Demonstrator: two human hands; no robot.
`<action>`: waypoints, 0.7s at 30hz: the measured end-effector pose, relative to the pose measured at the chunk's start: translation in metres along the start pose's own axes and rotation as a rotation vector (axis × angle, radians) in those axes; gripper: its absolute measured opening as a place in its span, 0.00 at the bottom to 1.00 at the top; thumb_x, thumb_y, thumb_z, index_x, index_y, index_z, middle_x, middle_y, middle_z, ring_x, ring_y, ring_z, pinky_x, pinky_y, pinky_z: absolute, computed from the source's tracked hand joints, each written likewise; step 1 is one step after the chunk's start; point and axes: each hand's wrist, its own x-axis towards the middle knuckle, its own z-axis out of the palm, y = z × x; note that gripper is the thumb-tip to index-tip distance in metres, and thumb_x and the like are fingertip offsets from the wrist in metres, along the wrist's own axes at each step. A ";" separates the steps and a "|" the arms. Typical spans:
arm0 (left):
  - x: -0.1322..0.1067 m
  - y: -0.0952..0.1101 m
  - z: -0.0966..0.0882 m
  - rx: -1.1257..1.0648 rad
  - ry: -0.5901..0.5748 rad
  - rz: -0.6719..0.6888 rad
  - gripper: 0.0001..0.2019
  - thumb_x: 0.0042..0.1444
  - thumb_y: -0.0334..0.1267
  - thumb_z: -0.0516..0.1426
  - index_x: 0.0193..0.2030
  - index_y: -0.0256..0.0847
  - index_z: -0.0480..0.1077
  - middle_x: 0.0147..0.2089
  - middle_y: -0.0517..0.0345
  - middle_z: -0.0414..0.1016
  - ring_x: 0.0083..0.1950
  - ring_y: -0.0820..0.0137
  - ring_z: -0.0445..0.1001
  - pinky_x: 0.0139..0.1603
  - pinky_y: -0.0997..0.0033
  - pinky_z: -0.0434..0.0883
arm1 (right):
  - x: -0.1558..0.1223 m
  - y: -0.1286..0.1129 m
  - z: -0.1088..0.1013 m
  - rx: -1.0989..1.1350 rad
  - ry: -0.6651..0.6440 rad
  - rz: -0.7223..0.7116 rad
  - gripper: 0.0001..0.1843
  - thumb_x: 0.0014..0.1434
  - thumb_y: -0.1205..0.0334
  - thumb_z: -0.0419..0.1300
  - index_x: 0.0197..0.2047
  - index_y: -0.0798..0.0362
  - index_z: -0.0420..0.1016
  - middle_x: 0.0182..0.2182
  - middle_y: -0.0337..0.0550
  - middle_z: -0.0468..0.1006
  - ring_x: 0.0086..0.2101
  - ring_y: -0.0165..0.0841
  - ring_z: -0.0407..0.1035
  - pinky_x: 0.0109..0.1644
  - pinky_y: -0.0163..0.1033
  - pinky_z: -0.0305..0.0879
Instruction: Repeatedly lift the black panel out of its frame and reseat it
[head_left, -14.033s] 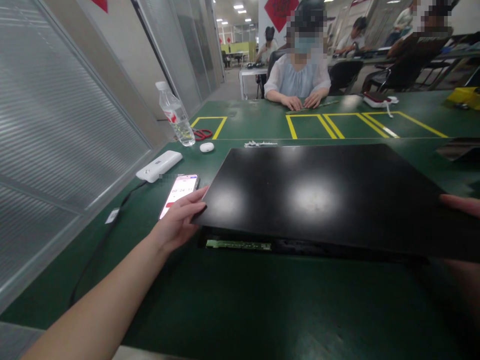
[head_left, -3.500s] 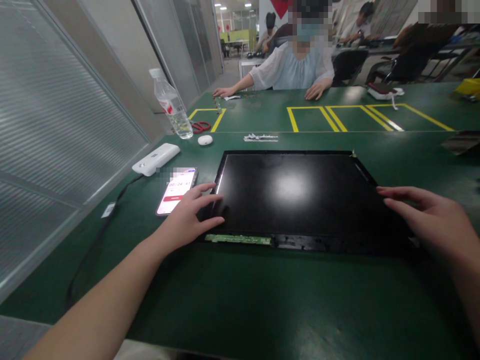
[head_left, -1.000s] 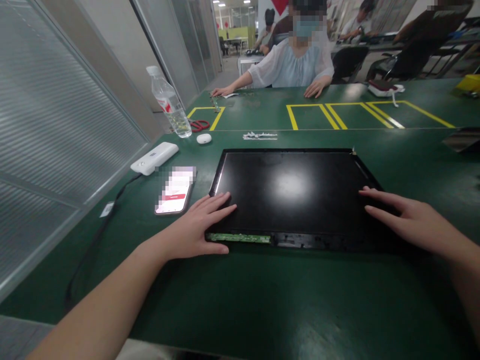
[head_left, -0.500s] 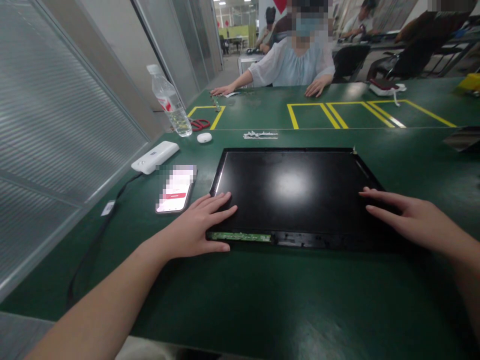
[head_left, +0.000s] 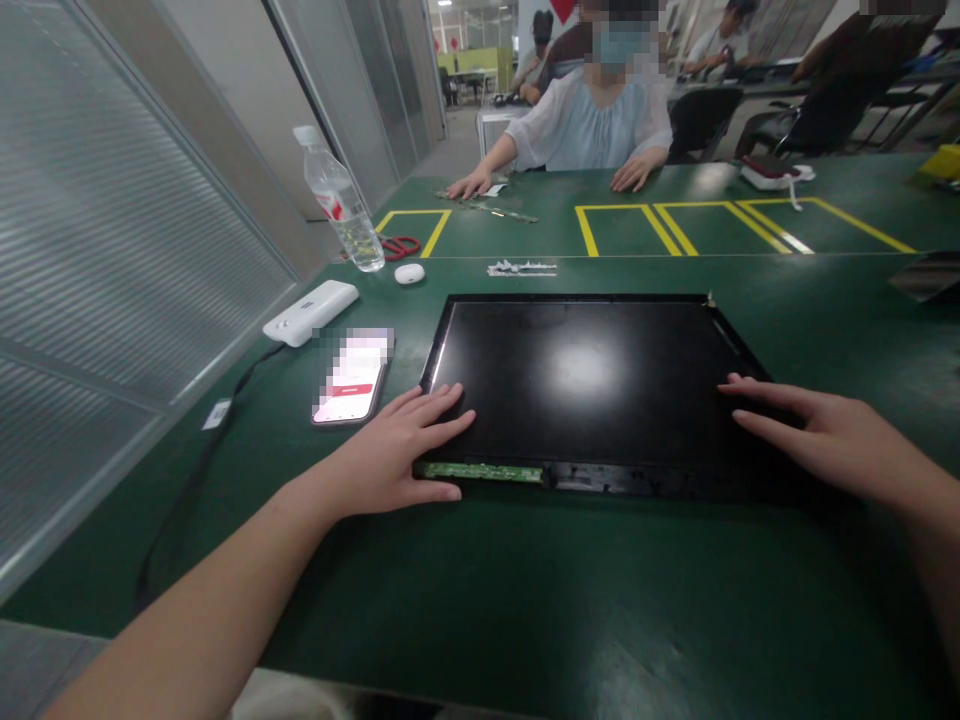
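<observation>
A black display panel (head_left: 570, 410) lies flat on the green table, glossy, with a bright reflection near its middle. Along its near edge, on the left, a narrow green circuit board (head_left: 484, 472) is exposed. My left hand (head_left: 416, 435) rests with spread fingers over the panel's left near corner, the thumb in front of the near edge. On the right side, my right hand (head_left: 817, 425) lies over the panel's edge, its fingers stretched out and apart. Neither hand grasps anything.
Left of the panel are a phone (head_left: 349, 385), a white power bank (head_left: 311, 313) with a black strap, a small white case (head_left: 409, 274), a water bottle (head_left: 341, 205) and red-handled scissors (head_left: 400, 247). White strips (head_left: 521, 269) lie behind the panel. A person (head_left: 600, 115) sits opposite.
The person opposite has moved one hand slightly to the right, and a thin strip by it now lies flatter across the table. My hands and the panel have not moved.
</observation>
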 end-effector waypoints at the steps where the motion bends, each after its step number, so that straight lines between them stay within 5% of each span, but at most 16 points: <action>1: 0.000 0.000 0.000 0.001 -0.002 -0.001 0.43 0.61 0.60 0.64 0.78 0.46 0.59 0.81 0.38 0.50 0.79 0.41 0.53 0.76 0.34 0.52 | 0.000 0.000 0.000 0.000 0.000 0.006 0.36 0.51 0.32 0.58 0.57 0.40 0.82 0.61 0.38 0.78 0.62 0.49 0.70 0.71 0.57 0.60; 21: 0.001 0.003 0.000 0.002 -0.024 -0.018 0.43 0.62 0.61 0.62 0.78 0.44 0.59 0.81 0.36 0.47 0.80 0.40 0.52 0.75 0.33 0.52 | 0.000 -0.006 0.000 -0.006 0.000 0.048 0.36 0.48 0.34 0.58 0.54 0.41 0.84 0.60 0.38 0.78 0.62 0.50 0.70 0.71 0.55 0.60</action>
